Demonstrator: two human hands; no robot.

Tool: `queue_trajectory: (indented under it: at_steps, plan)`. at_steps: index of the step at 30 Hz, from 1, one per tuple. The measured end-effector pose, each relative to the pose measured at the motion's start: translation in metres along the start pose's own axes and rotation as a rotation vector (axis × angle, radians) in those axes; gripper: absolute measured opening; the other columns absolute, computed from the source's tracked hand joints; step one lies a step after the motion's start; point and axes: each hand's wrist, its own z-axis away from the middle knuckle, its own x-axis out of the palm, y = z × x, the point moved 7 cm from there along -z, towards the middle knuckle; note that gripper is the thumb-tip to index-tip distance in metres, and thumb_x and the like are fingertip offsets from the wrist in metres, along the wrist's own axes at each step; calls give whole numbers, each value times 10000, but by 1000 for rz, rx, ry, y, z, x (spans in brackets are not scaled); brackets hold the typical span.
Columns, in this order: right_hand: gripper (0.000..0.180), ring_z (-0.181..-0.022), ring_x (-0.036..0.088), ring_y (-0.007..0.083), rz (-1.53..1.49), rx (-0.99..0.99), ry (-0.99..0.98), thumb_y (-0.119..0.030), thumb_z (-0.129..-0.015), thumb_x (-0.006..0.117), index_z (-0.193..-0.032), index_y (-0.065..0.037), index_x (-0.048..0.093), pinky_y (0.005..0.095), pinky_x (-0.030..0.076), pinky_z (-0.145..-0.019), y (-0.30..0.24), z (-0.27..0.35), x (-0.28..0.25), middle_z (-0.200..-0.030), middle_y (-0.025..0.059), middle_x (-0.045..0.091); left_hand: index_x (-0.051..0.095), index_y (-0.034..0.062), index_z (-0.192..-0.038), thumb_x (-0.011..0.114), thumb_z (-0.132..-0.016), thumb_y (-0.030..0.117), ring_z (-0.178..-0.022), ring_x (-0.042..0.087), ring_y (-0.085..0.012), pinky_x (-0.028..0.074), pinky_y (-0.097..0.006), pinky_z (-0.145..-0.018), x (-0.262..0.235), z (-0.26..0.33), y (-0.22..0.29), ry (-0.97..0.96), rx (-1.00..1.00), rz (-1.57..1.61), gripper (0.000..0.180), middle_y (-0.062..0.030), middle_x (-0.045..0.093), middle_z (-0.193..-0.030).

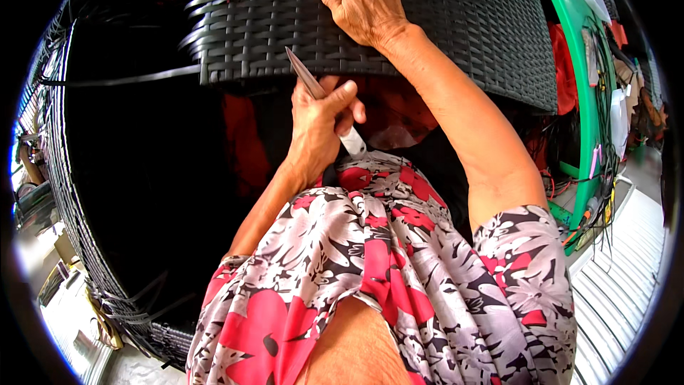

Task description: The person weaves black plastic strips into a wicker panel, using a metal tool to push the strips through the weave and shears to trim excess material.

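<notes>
My left hand (pixel 318 120) is closed around a knife (pixel 304 73) with a narrow, pointed metal blade and what looks like a white handle. The blade sticks up and to the left out of my fist, its tip over the near edge of a black woven wicker panel (pixel 271 25). My right hand (pixel 365 1) rests on top of that panel near its middle, fingers spread and holding nothing. At the panel's left side, loose strand ends fan out, and one long black strand (pixel 128 80) runs off to the left.
A large dark wicker piece (pixel 68 192) curves along the left. On the right stands a green plastic frame (pixel 583 93) with black strands (pixel 605 100) hanging from it. Red cloth (pixel 402 110) lies in shadow beneath the panel. A white ridged surface (pixel 620 278) is at lower right.
</notes>
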Motion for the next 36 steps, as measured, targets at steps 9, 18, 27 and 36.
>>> queue_trajectory:
  at_steps: [9, 18, 27, 36]
  plan:
    - [365, -1158, 466, 302, -378, -96, -143, -353, -799, 631, -1043, -81, 622, 448, 358, -955, 7, 19, -2, -1163, 104, 576, 483, 54, -808, 656, -785, 33, -475, 560, -154, 298, -195, -344, -46, -9, 24, 143, 241, 139, 175, -14, 500, -600]
    - [87, -752, 588, 272, -385, -243, -427, -85, -705, 609, -730, -40, 540, 376, 502, -675, -44, 31, -38, -758, 80, 564, 477, 38, -705, 648, -732, 6, -438, 451, -127, 291, -222, -387, -32, -14, 26, 181, 163, 267, 176, -70, 506, -576]
    - [47, -706, 591, 261, -307, -438, -430, -52, -717, 560, -707, -37, 517, 355, 511, -624, -59, 27, -37, -718, 94, 560, 447, 82, -642, 646, -709, -30, -418, 421, -89, 274, -215, -373, -34, -20, 22, 211, 221, 261, 238, -2, 472, -553]
    - [59, -709, 584, 270, -307, -452, -331, -68, -725, 588, -744, -42, 539, 367, 507, -628, -36, 14, -24, -731, 83, 556, 448, 111, -664, 666, -713, -21, -395, 379, -56, 273, -206, -368, -34, -20, 24, 190, 244, 248, 259, 35, 455, -543]
